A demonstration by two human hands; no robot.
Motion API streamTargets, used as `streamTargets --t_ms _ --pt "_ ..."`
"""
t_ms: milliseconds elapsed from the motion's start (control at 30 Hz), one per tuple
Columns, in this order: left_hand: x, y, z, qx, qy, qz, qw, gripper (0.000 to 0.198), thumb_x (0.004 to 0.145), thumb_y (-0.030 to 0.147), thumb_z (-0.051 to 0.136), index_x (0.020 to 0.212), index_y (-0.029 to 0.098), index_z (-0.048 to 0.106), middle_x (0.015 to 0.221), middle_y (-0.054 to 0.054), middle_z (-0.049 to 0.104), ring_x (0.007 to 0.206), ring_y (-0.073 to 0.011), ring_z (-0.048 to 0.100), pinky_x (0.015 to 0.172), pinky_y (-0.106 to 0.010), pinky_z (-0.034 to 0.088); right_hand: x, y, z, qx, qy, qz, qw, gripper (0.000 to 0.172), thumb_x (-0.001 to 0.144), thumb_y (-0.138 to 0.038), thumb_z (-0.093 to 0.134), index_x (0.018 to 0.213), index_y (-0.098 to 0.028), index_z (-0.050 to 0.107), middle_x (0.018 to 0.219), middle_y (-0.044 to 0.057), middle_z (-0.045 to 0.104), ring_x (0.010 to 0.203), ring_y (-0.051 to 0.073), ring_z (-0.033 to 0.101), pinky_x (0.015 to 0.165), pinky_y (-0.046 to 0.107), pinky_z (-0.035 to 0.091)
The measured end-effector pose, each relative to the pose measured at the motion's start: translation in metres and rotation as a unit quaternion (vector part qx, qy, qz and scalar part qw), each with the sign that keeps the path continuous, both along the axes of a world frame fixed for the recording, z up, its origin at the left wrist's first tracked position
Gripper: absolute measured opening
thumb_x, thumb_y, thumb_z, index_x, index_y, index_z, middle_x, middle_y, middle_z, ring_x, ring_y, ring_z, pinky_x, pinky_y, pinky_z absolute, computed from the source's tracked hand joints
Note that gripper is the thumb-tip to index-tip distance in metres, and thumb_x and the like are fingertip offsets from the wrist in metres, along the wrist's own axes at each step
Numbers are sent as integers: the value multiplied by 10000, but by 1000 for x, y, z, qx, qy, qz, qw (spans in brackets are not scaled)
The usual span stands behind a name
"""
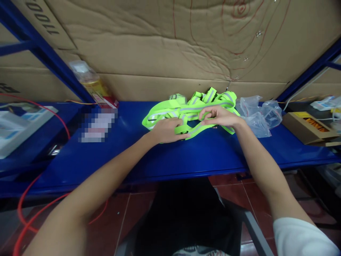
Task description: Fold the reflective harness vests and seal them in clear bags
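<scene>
A tangle of neon-green reflective straps with grey stripes lies on the blue shelf in front of me. My left hand rests palm down on the near left part of the straps, fingers curled and pressing a band. My right hand is closed in a pinch on a strap near the middle right of the pile.
Crumpled clear plastic bags lie just right of the straps. An open cardboard box stands at the far right. A tilted clear bottle leans at the back left, a white tray beyond it. A red cable loops at the left. Cardboard lines the wall behind.
</scene>
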State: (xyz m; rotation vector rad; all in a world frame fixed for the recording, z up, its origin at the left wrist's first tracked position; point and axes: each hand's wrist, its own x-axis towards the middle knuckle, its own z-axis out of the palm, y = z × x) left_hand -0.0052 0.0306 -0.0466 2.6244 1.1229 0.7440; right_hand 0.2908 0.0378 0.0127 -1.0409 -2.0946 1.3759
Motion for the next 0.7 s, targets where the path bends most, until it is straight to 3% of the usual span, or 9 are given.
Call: streamTargets --t_ms 167,367,533,633,700 --pt "1 -12 10 -8 41 -48 998 610 776 806 792 866 241 579 877 -11 687 755 -206 604 645 -322 342 5 5 -3 -61 114 -62 990 359 769 -447 973 913 -169 799 656 -36 667 508 77 520 425 222 422" --pt "1 -14 7 33 56 -87 994 522 823 737 804 1000 253 721 1032 -23 785 875 -226 712 711 -323 423 -1 1 -3 -97 155 36 982 588 652 -351 1043 1156 -168 802 777 -13 750 633 105 651 533 212 536" --pt "13 -23 4 7 24 -55 998 496 809 718 833 971 257 749 1028 -26 793 908 -244 739 750 -342 490 -22 -5 -11 -69 213 3 975 444 698 -258 1020 1060 -172 779 658 -75 655 491 40 487 456 185 393" --pt "27 -34 1 -51 -16 -22 998 523 802 721 844 1023 256 749 1127 -49 796 1019 -301 756 854 -416 563 -36 -9 -19 -65 248 -2 966 524 680 -294 1029 1125 -182 775 724 -61 680 568 58 547 523 193 453" --pt "33 -40 -1 -60 -20 -4 998 605 803 719 844 1176 252 748 1262 -97 779 1149 -372 741 915 -486 588 -45 -11 -23 -62 249 6 966 556 659 -316 1037 1129 -176 775 797 -39 715 660 77 618 623 202 522"
